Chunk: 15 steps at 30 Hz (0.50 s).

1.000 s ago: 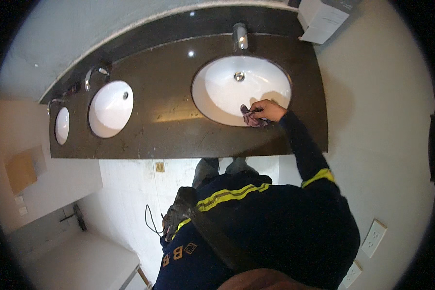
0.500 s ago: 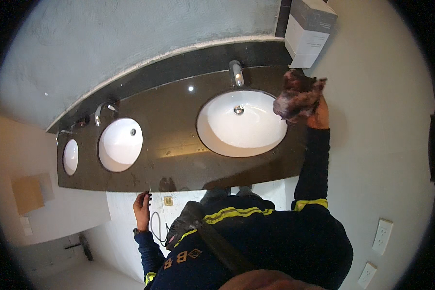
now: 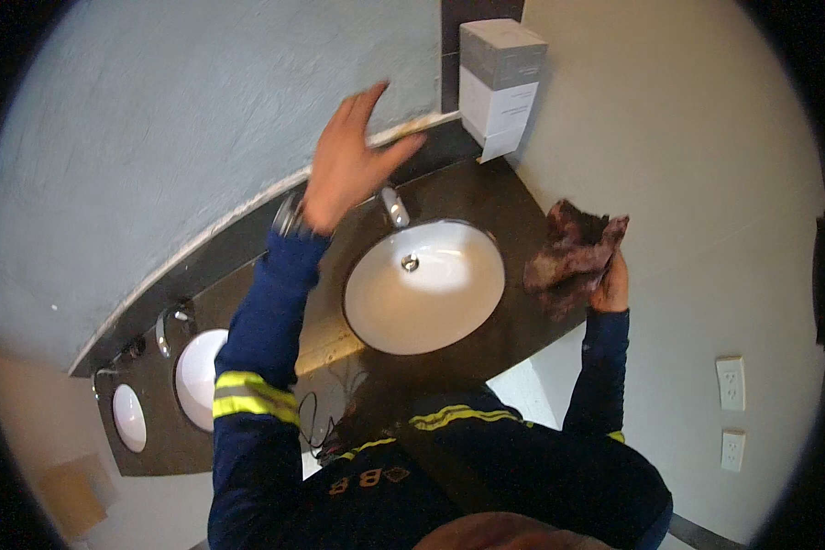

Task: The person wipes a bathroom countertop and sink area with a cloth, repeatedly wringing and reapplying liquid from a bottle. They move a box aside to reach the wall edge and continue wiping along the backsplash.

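Observation:
My left hand [image 3: 353,165] is raised in front of the wall, above and left of the nearest chrome faucet [image 3: 394,207]. Its fingers and thumb are spread, with nothing in them. To the right of the oval white sink [image 3: 422,316], my right hand [image 3: 616,286] grips a crumpled reddish-brown rag [image 3: 570,257]. The rag covers most of its fingers and hangs over the right end of the dark countertop [image 3: 522,206]. A tall white and grey box [image 3: 500,92] stands in the back right corner, its lower flap sticking out.
Further left along the counter are a second white sink [image 3: 197,376] with its chrome faucet [image 3: 162,332] and a third sink [image 3: 129,417]. Two wall outlets [image 3: 731,383] are on the right wall. A thin dark cable [image 3: 313,422] shows beside my body.
My left hand has risen from the counter's front edge to the back wall and spread its fingers. The view has turned and shifted. My right hand still holds the rag.

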Tool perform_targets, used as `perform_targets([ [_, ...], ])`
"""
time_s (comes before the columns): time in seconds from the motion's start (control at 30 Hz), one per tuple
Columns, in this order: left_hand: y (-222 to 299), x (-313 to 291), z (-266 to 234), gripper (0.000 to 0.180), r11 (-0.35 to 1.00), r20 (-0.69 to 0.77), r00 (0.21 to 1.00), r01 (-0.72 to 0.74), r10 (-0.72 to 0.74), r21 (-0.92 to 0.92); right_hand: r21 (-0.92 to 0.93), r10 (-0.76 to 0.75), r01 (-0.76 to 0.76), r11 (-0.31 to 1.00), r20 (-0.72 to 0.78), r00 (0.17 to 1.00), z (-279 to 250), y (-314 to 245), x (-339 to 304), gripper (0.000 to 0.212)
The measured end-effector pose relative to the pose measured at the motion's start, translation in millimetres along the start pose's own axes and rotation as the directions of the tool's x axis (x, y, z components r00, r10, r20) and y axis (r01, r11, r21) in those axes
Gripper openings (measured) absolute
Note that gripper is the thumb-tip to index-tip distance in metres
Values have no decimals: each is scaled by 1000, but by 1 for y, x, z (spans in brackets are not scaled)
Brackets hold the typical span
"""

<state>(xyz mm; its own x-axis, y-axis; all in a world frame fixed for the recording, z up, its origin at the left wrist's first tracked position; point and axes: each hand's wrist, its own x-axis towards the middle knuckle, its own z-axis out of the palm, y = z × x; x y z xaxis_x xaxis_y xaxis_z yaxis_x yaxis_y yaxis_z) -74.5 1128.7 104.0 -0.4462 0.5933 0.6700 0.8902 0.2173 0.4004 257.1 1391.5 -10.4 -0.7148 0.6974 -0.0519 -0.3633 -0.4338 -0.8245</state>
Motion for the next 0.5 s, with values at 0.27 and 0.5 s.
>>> perform_targets([
  [0.27, 27, 206, 155, 115, 983, 166, 980, 80, -107, 164, 289, 200, -227, 930, 120, 972, -47, 36, 2, 44],
  [0.5, -4, 233, 203, 124, 962, 127, 989, 37, -74, 270, 185, 273, -290, 939, 112, 956, -87, 55, 16, 39],
])
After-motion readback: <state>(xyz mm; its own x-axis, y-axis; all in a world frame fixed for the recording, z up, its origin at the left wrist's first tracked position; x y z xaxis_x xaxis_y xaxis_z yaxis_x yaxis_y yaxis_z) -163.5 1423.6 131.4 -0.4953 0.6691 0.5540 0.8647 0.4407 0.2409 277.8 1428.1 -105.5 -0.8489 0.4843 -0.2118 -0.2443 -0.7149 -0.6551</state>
